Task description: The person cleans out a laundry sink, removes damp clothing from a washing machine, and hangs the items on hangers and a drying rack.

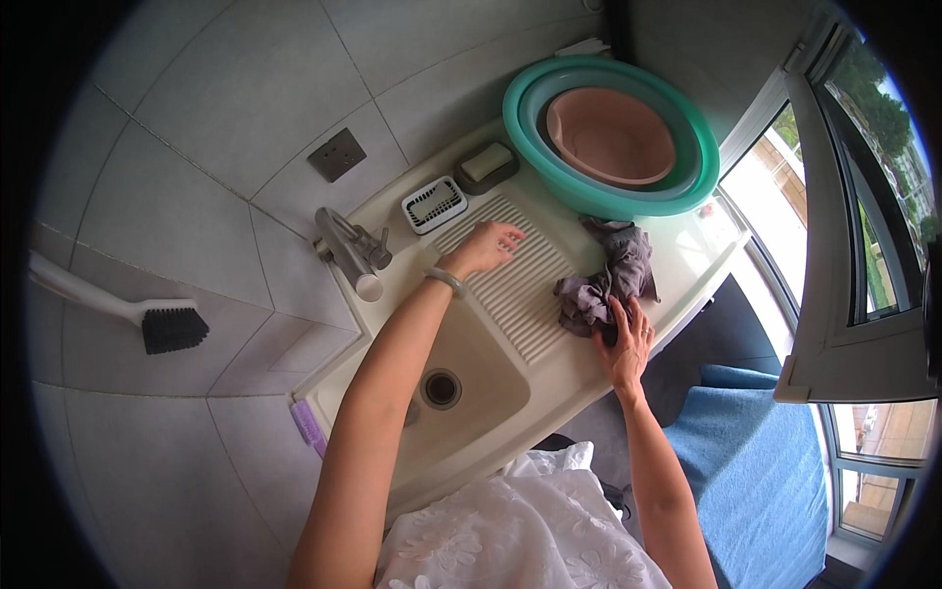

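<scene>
A crumpled mauve-grey cloth [622, 265] lies across the right edge of the ribbed washboard surface [515, 294] and the counter beside it. My right hand [627, 342], with a ring on one finger, grips the cloth's near end between thumb and fingers. Over the upper part of the ribs is my left hand [486, 247], its fingers loosely curled and apart, with nothing in them. A pale bangle [445, 280] circles that wrist. To the left of the ribs, the sink basin [478, 390] with its round drain [441, 389] is partly hidden by my left forearm.
A metal faucet [346, 250] stands at the sink's back. Behind the ribs are a white soap dish [434, 206] and a dark soap dish [486, 168]. Nested basins [544, 188] occupy the far corner. An open window [809, 353] juts in on the right, above a blue towel-like cloth [758, 471].
</scene>
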`<state>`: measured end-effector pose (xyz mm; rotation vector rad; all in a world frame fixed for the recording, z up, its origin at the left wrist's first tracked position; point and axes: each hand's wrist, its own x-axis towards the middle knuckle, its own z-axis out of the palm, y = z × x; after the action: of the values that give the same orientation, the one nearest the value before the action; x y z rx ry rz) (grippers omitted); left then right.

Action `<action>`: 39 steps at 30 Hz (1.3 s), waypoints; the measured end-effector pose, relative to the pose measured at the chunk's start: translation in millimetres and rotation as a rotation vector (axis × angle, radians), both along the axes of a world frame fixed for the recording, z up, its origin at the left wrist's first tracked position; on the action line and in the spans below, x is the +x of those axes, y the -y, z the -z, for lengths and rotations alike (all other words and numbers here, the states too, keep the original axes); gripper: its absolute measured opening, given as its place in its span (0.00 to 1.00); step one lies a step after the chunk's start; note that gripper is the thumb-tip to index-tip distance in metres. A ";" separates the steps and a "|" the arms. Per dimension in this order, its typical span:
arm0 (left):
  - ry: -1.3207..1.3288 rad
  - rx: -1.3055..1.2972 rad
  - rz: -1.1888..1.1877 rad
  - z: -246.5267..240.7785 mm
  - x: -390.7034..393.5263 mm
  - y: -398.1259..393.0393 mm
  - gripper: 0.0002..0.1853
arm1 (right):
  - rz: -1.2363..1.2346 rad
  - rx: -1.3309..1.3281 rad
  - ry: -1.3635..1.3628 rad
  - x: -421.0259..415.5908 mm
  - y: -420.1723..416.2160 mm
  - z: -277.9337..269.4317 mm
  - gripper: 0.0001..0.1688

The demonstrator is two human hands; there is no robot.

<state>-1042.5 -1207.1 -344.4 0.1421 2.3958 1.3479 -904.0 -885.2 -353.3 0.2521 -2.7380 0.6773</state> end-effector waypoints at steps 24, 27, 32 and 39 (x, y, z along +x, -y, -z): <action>0.398 -0.435 -0.570 154.9 363.6 145.7 0.12 | -0.005 0.018 0.016 1.0 1.8 2.4 0.39; 0.228 -0.529 -0.620 184.7 398.5 134.7 0.11 | 0.005 0.029 0.019 1.6 2.5 1.6 0.38; 0.298 -0.108 -0.806 157.5 361.0 84.7 0.10 | 0.001 0.045 0.004 1.6 0.5 4.7 0.37; 0.009 1.027 -0.767 51.3 295.6 56.1 0.19 | 0.000 0.039 0.013 2.6 3.0 3.3 0.36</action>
<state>-746.9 -1263.2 -395.7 -0.5608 1.5183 2.7800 -901.4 -888.3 -356.6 0.2568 -2.7652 0.6280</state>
